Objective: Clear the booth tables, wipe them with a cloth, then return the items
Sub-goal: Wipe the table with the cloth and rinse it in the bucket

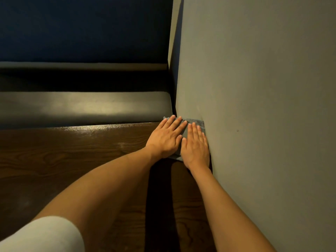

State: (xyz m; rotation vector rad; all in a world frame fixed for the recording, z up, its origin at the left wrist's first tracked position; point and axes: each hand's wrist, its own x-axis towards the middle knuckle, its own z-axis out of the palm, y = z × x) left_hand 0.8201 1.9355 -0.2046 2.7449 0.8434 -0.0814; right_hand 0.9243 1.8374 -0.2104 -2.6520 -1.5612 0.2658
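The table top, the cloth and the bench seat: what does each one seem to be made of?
Table top: dark brown wood or wood-look laminate; grain lines show, and its far edge shines.
Cloth: soft grey fabric, perhaps microfibre; matte, lying flat under the left hand and right hand.
Bench seat: dark leather or vinyl, I cannot tell which; smooth, padded, with a soft glare.

Grey folded cloth [193,122] mostly hidden under flat left hand [166,138] and right hand [195,148]. Dark wood-grain table [63,160] cut off left and bottom.
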